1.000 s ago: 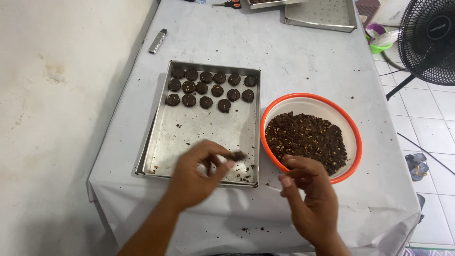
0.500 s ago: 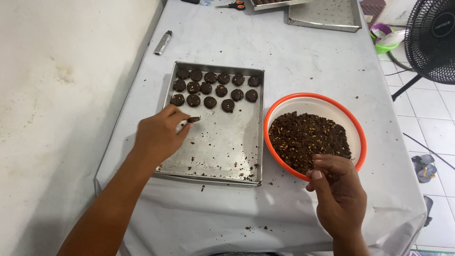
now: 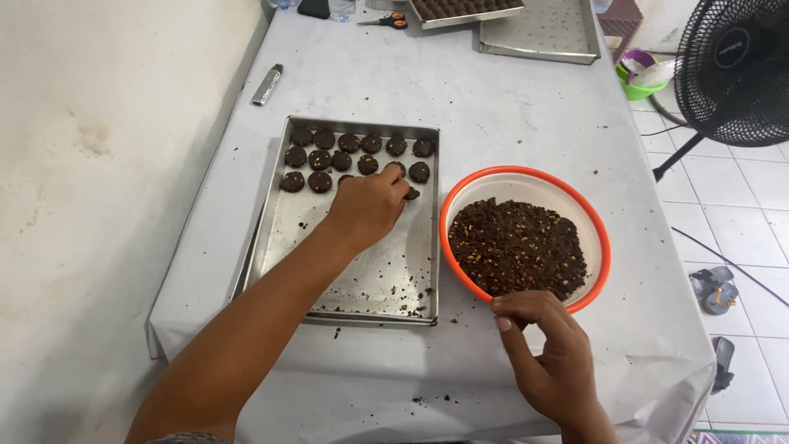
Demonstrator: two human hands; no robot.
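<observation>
A steel baking tray [image 3: 362, 275] lies on the white-covered table with rows of small dark round dough pieces [image 3: 353, 152] at its far end. My left hand [image 3: 366, 205] reaches over the tray, its fingertips pinched on one dark dough piece [image 3: 412, 195] just below the rows. To the right of the tray stands an orange-rimmed white bowl [image 3: 526, 173] holding dark crumbly dough with pale nut bits [image 3: 518, 247]. At the bowl's near rim my right hand [image 3: 542, 353] hovers with fingers curled together; nothing shows between them.
Crumbs dot the tray's near end. At the table's far end are a grey marker-like stick [image 3: 267, 84], scissors [image 3: 386, 20], an empty steel tray [image 3: 538, 33] and a filled tray [image 3: 464, 8]. A black fan [image 3: 735, 66] and sandals [image 3: 715, 288] are on the tiled floor at right.
My left hand carried a dough piece from the tray's near edge up to the left, then right along the rows. My right hand stayed by the bowl's near rim.
</observation>
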